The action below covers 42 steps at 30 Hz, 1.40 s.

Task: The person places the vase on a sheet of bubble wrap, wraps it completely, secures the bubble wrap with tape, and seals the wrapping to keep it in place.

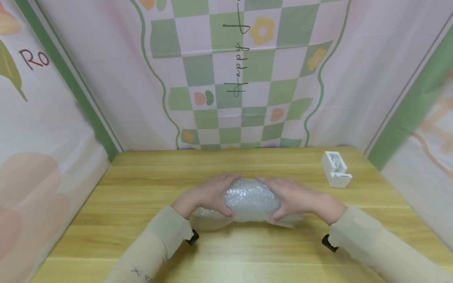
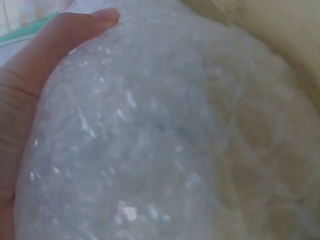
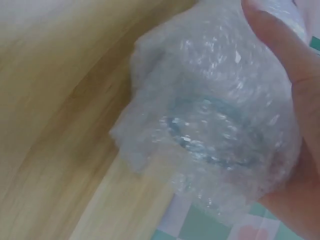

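Note:
A bundle of clear bubble wrap [image 1: 252, 198] lies across the wooden table, between both hands. My left hand [image 1: 214, 193] grips its left part, thumb on the near side and fingers over the far side. From the other side my right hand [image 1: 291, 195] holds it in the same way. Loose ends of wrap stick out past each hand. In the right wrist view, a bluish ring-shaped edge shows dimly through the wrap [image 3: 215, 130]; what the wrapped thing is cannot be told. The left wrist view has the wrap [image 2: 115, 130] close up, with the left thumb [image 2: 65, 37] along it.
A white tape dispenser [image 1: 336, 169] with a roll of clear tape stands at the table's back right. Behind the wooden table [image 1: 148, 169] hangs a green-and-white checked curtain [image 1: 226, 70], with printed cloth on both sides.

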Each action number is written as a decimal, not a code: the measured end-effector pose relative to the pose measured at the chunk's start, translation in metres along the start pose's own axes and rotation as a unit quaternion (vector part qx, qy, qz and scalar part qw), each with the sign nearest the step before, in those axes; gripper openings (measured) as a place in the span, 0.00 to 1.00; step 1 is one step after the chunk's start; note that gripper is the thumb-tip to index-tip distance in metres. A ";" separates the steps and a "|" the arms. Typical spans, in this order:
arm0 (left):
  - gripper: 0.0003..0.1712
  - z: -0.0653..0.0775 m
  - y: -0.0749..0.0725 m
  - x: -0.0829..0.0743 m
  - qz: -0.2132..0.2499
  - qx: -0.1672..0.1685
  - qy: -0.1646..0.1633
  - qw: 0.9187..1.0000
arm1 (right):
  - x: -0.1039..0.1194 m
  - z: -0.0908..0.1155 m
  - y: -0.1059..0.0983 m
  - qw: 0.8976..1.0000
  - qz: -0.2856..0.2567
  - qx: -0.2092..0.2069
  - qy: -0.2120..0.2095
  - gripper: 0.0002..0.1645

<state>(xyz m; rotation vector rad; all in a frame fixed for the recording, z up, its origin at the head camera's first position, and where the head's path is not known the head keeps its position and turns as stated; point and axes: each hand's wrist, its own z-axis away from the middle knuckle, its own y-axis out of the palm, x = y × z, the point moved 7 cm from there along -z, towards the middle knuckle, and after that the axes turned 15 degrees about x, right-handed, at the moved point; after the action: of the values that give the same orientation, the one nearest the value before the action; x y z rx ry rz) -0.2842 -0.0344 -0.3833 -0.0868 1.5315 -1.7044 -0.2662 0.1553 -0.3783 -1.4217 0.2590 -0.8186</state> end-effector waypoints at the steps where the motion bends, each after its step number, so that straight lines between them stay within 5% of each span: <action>1: 0.67 0.000 0.000 0.001 0.008 0.002 -0.001 1.000 | -0.001 -0.001 0.001 1.000 0.001 -0.002 0.002 0.74; 17: 0.67 -0.002 -0.001 0.008 0.029 0.018 -0.005 0.999 | 0.000 -0.008 0.000 0.999 0.022 -0.018 -0.016 0.62; 30: 0.66 0.001 -0.004 0.003 0.064 0.061 0.006 0.996 | -0.003 -0.010 0.005 0.999 -0.032 0.039 -0.019 0.65; 36: 0.58 0.002 -0.007 0.000 -0.040 0.029 0.002 0.999 | -0.009 -0.011 0.005 0.993 -0.091 0.071 -0.014 0.66; 42: 0.53 0.007 -0.006 -0.010 -0.137 0.008 0.014 0.990 | -0.017 -0.012 0.005 0.986 -0.136 0.093 -0.011 0.65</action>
<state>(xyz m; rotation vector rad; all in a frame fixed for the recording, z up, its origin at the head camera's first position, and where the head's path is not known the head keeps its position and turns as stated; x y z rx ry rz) -0.2771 -0.0346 -0.3721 -0.2788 1.5832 -1.9384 -0.2842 0.1564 -0.3902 -1.3047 -0.0303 -1.0224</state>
